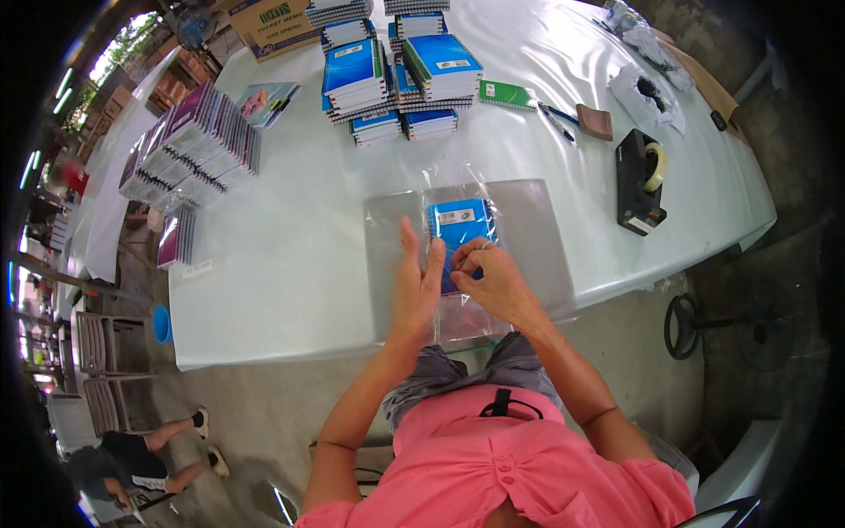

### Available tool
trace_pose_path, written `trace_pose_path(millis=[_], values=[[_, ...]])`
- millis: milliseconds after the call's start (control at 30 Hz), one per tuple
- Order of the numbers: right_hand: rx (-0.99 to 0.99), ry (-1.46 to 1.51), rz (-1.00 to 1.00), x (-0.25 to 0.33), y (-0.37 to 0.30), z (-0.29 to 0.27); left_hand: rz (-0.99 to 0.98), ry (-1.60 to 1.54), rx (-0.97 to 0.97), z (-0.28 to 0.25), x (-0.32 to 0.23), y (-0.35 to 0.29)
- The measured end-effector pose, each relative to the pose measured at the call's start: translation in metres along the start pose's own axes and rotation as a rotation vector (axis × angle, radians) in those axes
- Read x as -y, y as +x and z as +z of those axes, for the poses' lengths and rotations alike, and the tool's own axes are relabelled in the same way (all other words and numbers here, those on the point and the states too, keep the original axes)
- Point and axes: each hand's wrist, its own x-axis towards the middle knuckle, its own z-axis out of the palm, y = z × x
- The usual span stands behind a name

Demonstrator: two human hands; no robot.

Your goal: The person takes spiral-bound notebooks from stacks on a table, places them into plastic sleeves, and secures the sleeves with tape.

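Note:
In front of me a blue spiral notebook [462,231] with a white label lies under or inside clear plastic film [451,327] on a grey mat [539,233]. My left hand [415,282] stands on edge along the notebook's left side, fingers stretched out, holding nothing. Over the notebook's lower right part, my right hand [488,277], with a ring on one finger, has its fingers curled into a pinch. Whether plastic film is between those fingertips is hidden. The film sticks out past the notebook's far and near ends.
Stacks of blue notebooks [356,75] stand at the far middle, purple ones [198,141] at the left. A green notebook [508,95], scissors [556,121], a brown block [595,122] and a black tape dispenser [635,189] lie to the right. A cardboard box [268,28] is at the back.

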Motion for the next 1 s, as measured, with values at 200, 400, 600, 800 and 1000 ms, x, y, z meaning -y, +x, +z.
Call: trace_pose_path(millis=[200, 400, 600, 800, 1000], values=[[-0.003, -0.02, 0.031, 0.012, 0.0, 0.001, -0.138, -0.322, 0.04, 0.011, -0.01, -0.017], [-0.103, -0.021, 0.03, 0.007, 0.0, 0.004, -0.123, -0.382, 0.001, 0.018, -0.033, -0.018], [-0.124, 0.024, 0.007, 0.011, -0.003, 0.013, -0.081, -0.136, -0.068, -0.002, 0.016, -0.002], [-0.097, 0.104, -0.025, 0.005, -0.005, 0.004, -0.299, -0.572, -0.253, -0.043, 0.021, -0.027], [-0.055, 0.098, -0.051, 0.006, -0.004, -0.003, 0.569, 0.507, 0.087, -0.059, -0.047, -0.004]])
